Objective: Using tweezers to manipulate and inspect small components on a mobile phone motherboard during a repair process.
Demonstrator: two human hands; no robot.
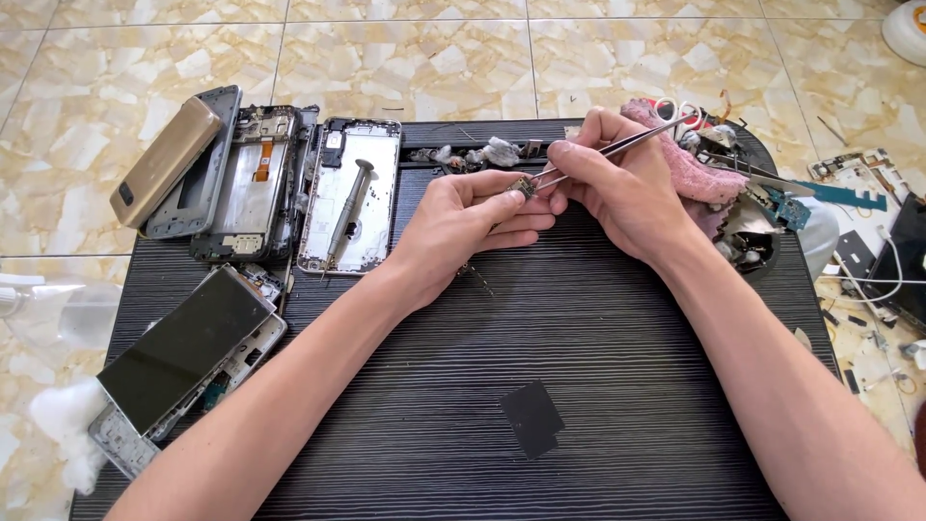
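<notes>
The left hand (461,220) pinched a small electronic part (522,186) between thumb and fingertips, above the dark ribbed desk (617,386). The right hand (622,188) had its grip closed on metal tweezers (617,147) — tips touching the part. A screwdriver (349,207) lay on an opened phone frame (352,193) to the left — well apart.

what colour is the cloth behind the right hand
Pink: the cloth lies bunched behind the right hand, seen in the head view.
</notes>
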